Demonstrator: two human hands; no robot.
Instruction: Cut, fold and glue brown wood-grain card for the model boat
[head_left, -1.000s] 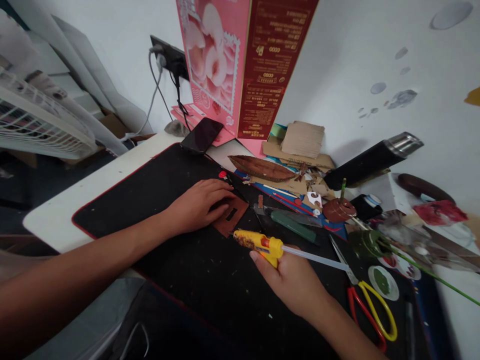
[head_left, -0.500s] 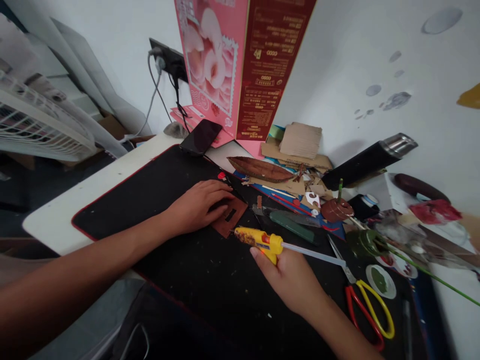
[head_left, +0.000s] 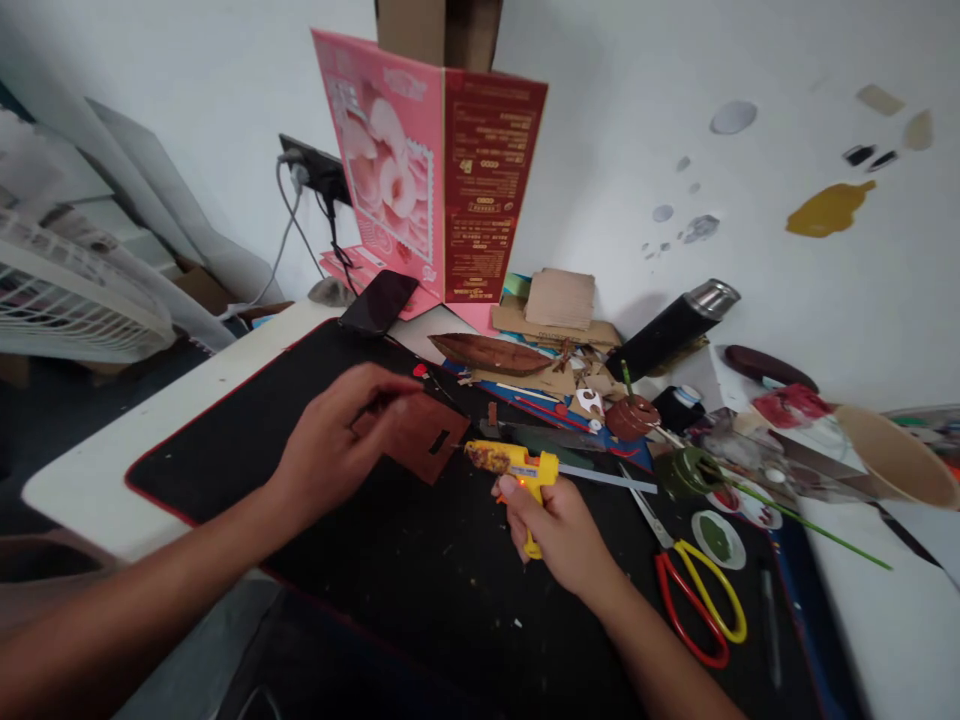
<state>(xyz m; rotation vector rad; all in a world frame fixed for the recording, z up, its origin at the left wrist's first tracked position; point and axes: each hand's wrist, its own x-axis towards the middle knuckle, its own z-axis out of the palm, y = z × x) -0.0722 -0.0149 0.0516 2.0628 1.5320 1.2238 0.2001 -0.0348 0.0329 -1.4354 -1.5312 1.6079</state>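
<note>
My right hand (head_left: 566, 530) grips a yellow hot glue gun (head_left: 517, 465) by its handle. A translucent glue stick (head_left: 607, 480) sticks out of its back, and a small red light glows near my thumb. The nozzle points left, close to the right edge of a brown rectangular sheet (head_left: 420, 440) with a dark slot in it. Over the left side of that sheet is my left hand (head_left: 334, 435), slightly blurred, thumb and fingers apart and holding nothing visible. Part of the sheet is hidden beneath its fingers.
Scissors (head_left: 694, 590) with red and yellow handles lie right of my right hand. Behind are a brown boat-shaped piece (head_left: 491, 352), cardboard scraps (head_left: 559, 298), a black flask (head_left: 667, 325) and a phone (head_left: 379, 303). A pink-and-red box (head_left: 480, 190) stands against the wall. Paint pots (head_left: 682, 470) crowd the right.
My left hand has lifted from the brown sheet and drawn back left, uncovering more of it. The glue gun stays in my right hand, its handle now in sight. My view has shifted.
</note>
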